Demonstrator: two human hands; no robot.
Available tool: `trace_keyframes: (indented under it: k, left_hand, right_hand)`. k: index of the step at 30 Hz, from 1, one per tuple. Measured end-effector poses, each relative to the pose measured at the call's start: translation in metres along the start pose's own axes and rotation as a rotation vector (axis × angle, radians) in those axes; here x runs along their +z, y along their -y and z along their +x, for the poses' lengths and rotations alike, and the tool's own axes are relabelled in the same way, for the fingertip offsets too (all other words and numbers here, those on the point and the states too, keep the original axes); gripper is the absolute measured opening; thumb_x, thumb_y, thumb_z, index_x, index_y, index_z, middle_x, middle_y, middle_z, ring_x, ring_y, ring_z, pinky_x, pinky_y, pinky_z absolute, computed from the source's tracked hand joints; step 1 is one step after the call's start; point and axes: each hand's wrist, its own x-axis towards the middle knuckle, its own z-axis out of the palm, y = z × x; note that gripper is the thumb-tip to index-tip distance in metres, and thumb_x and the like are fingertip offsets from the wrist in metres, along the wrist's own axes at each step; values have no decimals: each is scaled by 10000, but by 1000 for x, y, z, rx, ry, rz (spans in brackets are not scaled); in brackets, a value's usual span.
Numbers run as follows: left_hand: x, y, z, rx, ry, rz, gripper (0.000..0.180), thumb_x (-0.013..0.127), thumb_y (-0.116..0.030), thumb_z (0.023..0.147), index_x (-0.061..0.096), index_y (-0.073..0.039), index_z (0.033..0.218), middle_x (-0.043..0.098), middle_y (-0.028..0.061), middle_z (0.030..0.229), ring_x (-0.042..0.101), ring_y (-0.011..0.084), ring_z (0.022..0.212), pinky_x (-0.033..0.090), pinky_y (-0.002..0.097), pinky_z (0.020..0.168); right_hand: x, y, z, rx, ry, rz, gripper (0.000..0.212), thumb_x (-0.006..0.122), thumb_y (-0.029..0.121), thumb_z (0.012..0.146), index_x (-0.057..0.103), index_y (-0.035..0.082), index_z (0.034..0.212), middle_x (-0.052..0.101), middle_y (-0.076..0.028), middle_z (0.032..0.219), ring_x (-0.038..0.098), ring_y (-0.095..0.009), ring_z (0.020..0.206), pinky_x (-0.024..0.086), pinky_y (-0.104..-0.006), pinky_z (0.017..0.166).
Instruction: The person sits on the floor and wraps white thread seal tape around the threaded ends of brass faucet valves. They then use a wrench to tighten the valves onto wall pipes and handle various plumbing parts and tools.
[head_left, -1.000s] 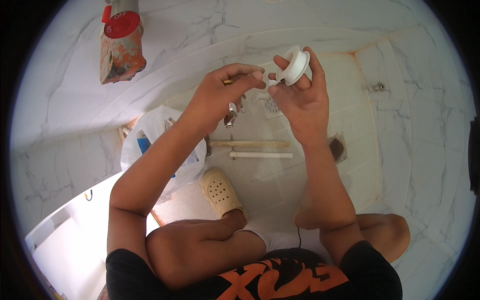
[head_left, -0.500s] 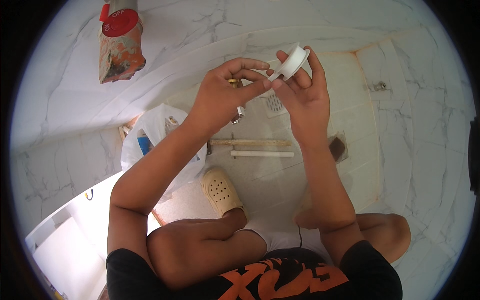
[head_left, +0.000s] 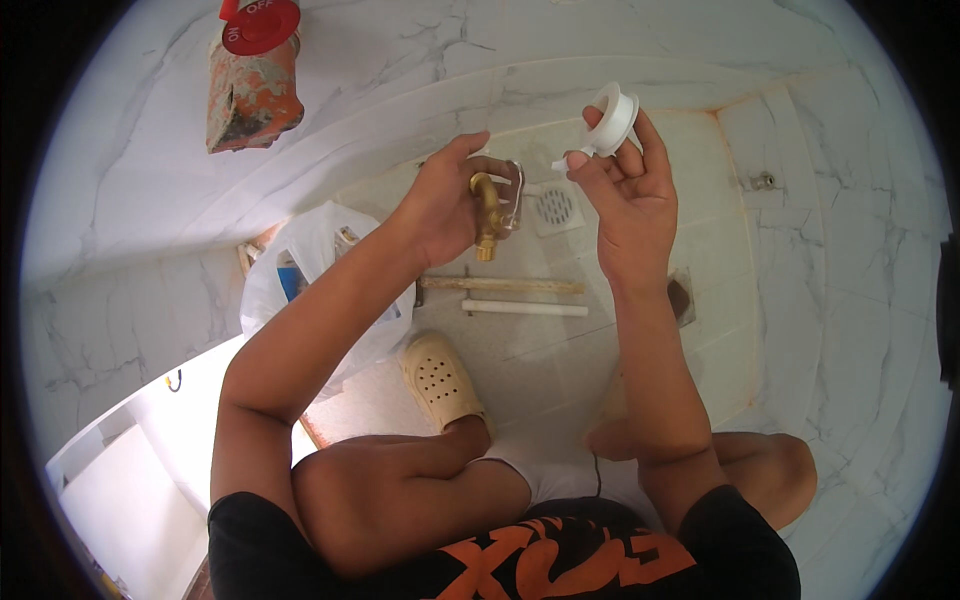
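Note:
A brass tap [head_left: 485, 215] with a curved spout and a threaded end rests in my left hand [head_left: 440, 205], its thread pointing down toward me. A shiny metal lever shows along the tap's right side. My right hand [head_left: 635, 215] holds a white spool of thread seal tape [head_left: 611, 122], thumb and fingers around its rim. A short loose end of tape [head_left: 566, 163] sticks out to the left by my right thumb. The two hands are apart, with the floor drain visible between them.
A square floor drain [head_left: 556, 207] lies beyond my hands. Two thin pipes or rods, one brownish [head_left: 510, 286] and one white [head_left: 525, 308], lie nearer. To the left stands a white plastic bag [head_left: 335, 225] with items. A red-and-orange pipe fitting [head_left: 255, 95] juts at upper left.
My hands have drawn apart, the right one moving right with the tape spool. My left hand has turned and opened somewhat, bringing the brass tap into clear view.

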Motion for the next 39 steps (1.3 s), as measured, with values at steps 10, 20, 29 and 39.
trace_keyframes:
  k: [10,20,29,39]
  left_hand:
    - [-6,10,8,154,64,23,274,722,-193,966,594,22,1078,613,101,999,628,190,901,573,358,875]
    - [-18,2,13,271,-77,180,339,747,-346,958,611,-45,1036,650,19,986,587,46,872,528,156,763]
    - [-10,-3,4,298,97,219,348,728,-281,975,645,-4,1169,663,34,1083,608,69,901,551,192,869]
    - [3,-7,-6,184,139,128,242,701,-145,971,655,17,1145,682,98,1111,654,159,1116,574,247,944]
  right_hand:
    - [-1,-6,-3,90,4,105,740,725,-51,901,326,-26,1524,638,-208,1337,650,-199,1115,557,-326,947]
    - [2,-3,-9,130,54,7,743,734,-52,883,347,-34,1518,635,-178,1355,657,-187,1090,538,-334,966]
    - [-6,4,2,73,64,4,729,724,-74,890,339,-56,1508,632,-222,1344,664,-153,1012,590,-308,871]
    - [-8,9,2,128,149,-52,697,740,-71,880,403,-28,1489,649,-194,1318,658,-137,971,584,-280,824]
